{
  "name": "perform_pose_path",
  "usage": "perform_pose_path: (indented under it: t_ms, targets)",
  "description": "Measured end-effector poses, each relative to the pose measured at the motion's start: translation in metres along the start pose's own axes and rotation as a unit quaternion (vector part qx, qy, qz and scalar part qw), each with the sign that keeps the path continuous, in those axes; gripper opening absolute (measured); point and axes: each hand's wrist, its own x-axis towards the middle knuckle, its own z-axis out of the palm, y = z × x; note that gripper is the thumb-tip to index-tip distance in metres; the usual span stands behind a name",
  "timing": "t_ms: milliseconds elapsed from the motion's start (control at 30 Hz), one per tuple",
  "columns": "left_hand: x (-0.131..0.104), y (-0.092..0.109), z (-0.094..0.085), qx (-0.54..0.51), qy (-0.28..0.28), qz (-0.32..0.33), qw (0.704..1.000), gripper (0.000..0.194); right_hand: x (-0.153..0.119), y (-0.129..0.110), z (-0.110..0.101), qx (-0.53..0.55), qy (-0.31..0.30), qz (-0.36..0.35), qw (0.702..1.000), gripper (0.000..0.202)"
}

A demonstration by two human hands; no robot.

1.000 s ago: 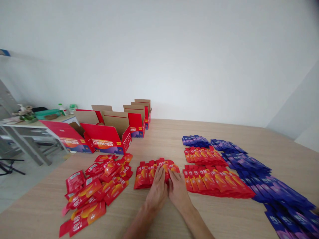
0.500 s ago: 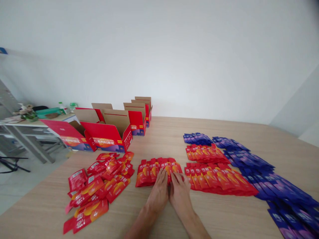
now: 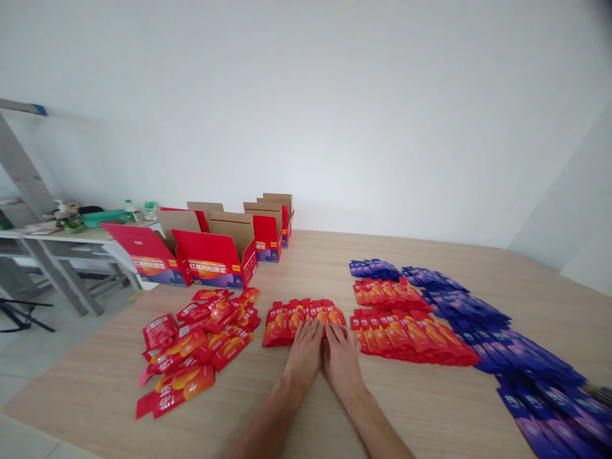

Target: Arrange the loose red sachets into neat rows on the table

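A short row of red packets lies mid-table. The left hand and right hand rest on its near edge; I can't tell if the fingers pinch any. On the right, red rows and blue rows look done, neatly fanned. On the left, a messy red heap isn't lined up yet. Behind it stand open boxes.

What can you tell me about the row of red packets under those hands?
The row of red packets is a line of overlapping pouches, glossy and plastic- or foil-like, printed with orange-yellow shapes and white characters. It lies on the pale wood-look table, between a loose red heap and another red row. The left hand and right hand touch its near side, partly hiding it.
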Motion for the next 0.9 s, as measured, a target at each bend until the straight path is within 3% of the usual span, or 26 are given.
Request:
perform_pose_path:
  t_ms: [267,467,633,800,900]
  targets:
    - [-0.003,0.009,-0.007,0.009,0.011,-0.02,1.0,0.053,-0.003,-0.004,0.001,-0.012,0.005,-0.003,1.0,0.048]
    - [-0.008,0.006,-0.023,0.034,0.032,-0.034,0.998,0.05,0.0,-0.018,-0.003,-0.007,0.021,-0.015,1.0,0.05]
    - [-0.019,-0.018,-0.042,0.065,0.049,-0.066,0.994,0.053,0.008,-0.048,0.0,0.017,-0.001,-0.051,0.999,0.05]
    - [-0.042,-0.051,-0.065,0.092,0.073,-0.093,0.989,0.053,0.015,-0.092,0.018,0.062,-0.017,-0.088,0.994,0.05]
    - [-0.057,-0.069,-0.083,0.136,0.079,-0.145,0.977,0.053,0.016,-0.118,0.03,0.091,-0.024,-0.107,0.99,0.05]
